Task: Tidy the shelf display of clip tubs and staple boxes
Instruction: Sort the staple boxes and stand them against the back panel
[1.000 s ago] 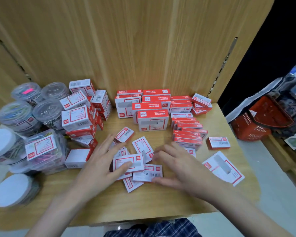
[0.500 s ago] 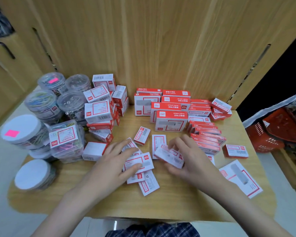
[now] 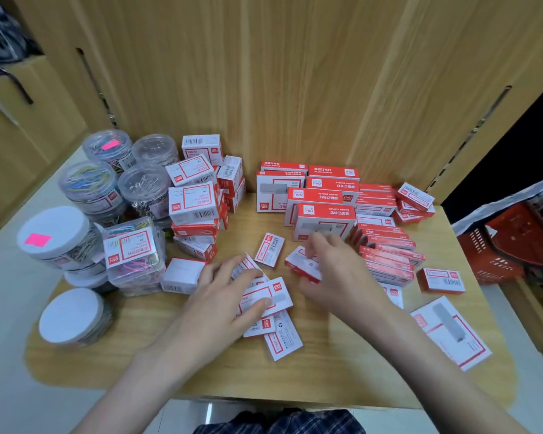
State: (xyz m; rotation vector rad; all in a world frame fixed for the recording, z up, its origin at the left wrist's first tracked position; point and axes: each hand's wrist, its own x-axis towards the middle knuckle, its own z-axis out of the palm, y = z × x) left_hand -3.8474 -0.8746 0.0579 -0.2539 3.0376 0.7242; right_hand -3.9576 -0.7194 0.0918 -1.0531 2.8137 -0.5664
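A light wooden shelf (image 3: 342, 371) juts out from a panelled wooden back wall (image 3: 295, 83), crowded with stationery stock. On its left side stand round clear clip tubs (image 3: 88, 186) full of coloured and silver paper clips, two with white lids (image 3: 54, 228), and just beside them a square tub of coloured clips (image 3: 132, 249). Red-and-white staple boxes (image 3: 323, 220) are stacked along the back and in a leaning row (image 3: 389, 252) to the right. Small boxes lie scattered in the middle. The person's left hand (image 3: 220, 296) rests with spread fingers on a flat staple box (image 3: 268, 296) in that loose heap, thumb touching its lower edge. The right hand (image 3: 336, 274) pinches a small red-edged staple box (image 3: 304, 264), lifted slightly above the shelf, near the leaning row. A large flat staple pack (image 3: 449, 330) lies at the right front corner. A red basket (image 3: 496, 245) sits beyond the shelf's right end.
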